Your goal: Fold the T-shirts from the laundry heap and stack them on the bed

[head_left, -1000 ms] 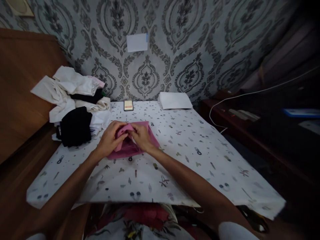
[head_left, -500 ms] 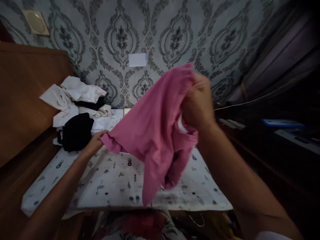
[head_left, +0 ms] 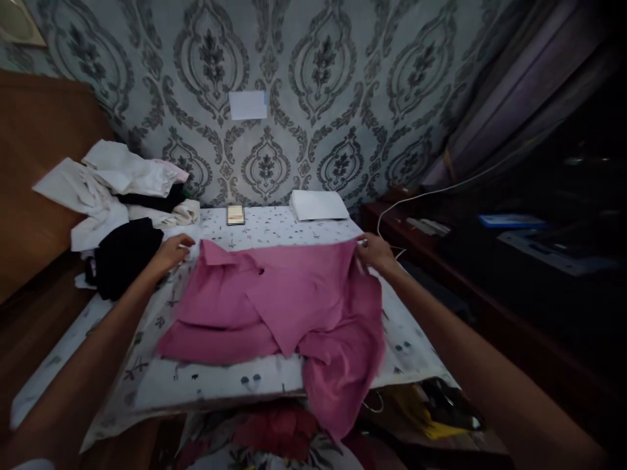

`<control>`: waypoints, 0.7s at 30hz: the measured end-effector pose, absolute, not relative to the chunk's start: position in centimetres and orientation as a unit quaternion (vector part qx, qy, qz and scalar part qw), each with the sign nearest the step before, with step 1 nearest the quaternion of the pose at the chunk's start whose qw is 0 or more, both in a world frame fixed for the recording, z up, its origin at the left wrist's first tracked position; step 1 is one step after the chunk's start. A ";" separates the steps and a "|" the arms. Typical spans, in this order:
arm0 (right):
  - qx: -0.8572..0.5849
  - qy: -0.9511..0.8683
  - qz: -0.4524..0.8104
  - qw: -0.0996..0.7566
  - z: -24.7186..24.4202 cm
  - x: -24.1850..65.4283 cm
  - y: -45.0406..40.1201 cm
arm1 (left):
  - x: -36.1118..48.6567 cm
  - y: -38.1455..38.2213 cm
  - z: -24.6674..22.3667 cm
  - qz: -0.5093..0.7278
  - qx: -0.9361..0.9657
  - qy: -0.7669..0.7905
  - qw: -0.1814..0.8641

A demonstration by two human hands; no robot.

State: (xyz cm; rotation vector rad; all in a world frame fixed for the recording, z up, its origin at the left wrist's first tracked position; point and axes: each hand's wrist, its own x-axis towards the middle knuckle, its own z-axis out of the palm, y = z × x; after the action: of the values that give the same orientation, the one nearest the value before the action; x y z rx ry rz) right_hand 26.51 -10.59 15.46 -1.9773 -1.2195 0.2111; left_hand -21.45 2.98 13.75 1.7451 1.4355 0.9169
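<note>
A pink garment point(head_left: 294, 287) with a small dark spot near its upper edge lies spread over the patterned white cloth point(head_left: 215, 385). Its lower right part is bunched and hangs over the near edge. My right hand point(head_left: 376, 253) pinches the garment's far right corner. Just off the far left corner is my left hand point(head_left: 172, 253), fingers apart and a small gap between them and the fabric. Whether the garment is a shirt or something else I cannot tell.
Left of the cloth sits a pile of white clothes point(head_left: 130, 170) with a black garment point(head_left: 128, 254) in front. By the wall are a small framed card point(head_left: 235, 215) and a white stack of paper point(head_left: 319, 205). A white cable point(head_left: 441, 189) runs along the right.
The pink garment has come down from the air and now lies spread on the cloth. My left hand has let go of it. My right hand has lowered with its corner.
</note>
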 end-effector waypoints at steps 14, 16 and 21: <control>-0.479 -0.851 0.176 0.127 10.7 19.0 -18.6 | -17.6 1.0 9.6 0.090 0.878 0.469 0.024; -0.476 -0.849 0.180 0.143 10.6 18.9 -18.3 | -17.4 1.2 9.6 0.078 0.871 0.484 0.005; -0.485 -0.804 0.243 0.245 11.5 19.0 -17.3 | -18.2 2.4 10.1 0.065 0.866 0.496 0.007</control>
State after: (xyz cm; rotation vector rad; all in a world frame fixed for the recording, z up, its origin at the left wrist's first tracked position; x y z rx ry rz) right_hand 19.04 -17.33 11.50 -1.3236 -2.1940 0.6629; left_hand -18.18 2.36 10.09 2.7079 1.5511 0.2040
